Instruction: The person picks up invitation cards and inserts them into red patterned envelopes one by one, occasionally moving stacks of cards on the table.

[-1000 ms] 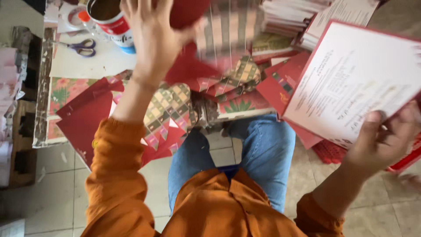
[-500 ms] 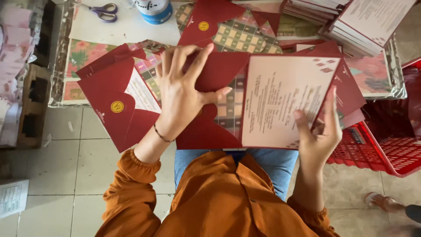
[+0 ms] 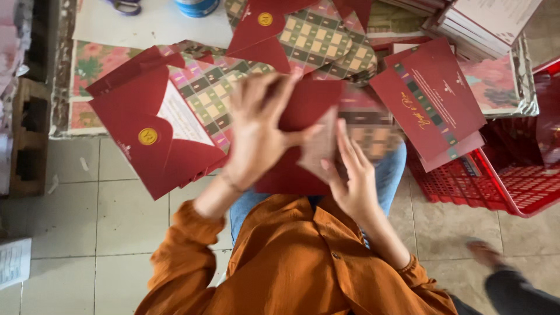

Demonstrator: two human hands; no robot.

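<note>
My left hand (image 3: pixel 259 131) lies spread on a dark red envelope (image 3: pixel 303 146) over my lap and holds it. My right hand (image 3: pixel 350 175) grips a pale card (image 3: pixel 319 149) that sits partly inside that envelope; the motion is blurred. To the left rests a pile of dark red envelopes (image 3: pixel 149 125) with gold round seals and patterned linings. A red printed card (image 3: pixel 431 96) lies to the right.
A low table (image 3: pixel 87 64) with a floral cover carries more envelopes (image 3: pixel 303 35), a stack of cards (image 3: pixel 484 23), a blue-and-white can (image 3: pixel 195 6) and scissors (image 3: pixel 123 6). A red plastic crate (image 3: pixel 501 175) stands right. Another person's foot (image 3: pixel 484 251) shows at lower right on the tiled floor.
The large white printed card has been folded down and moved into the red envelope. My right hand has shifted left to meet my left hand over the envelope.
</note>
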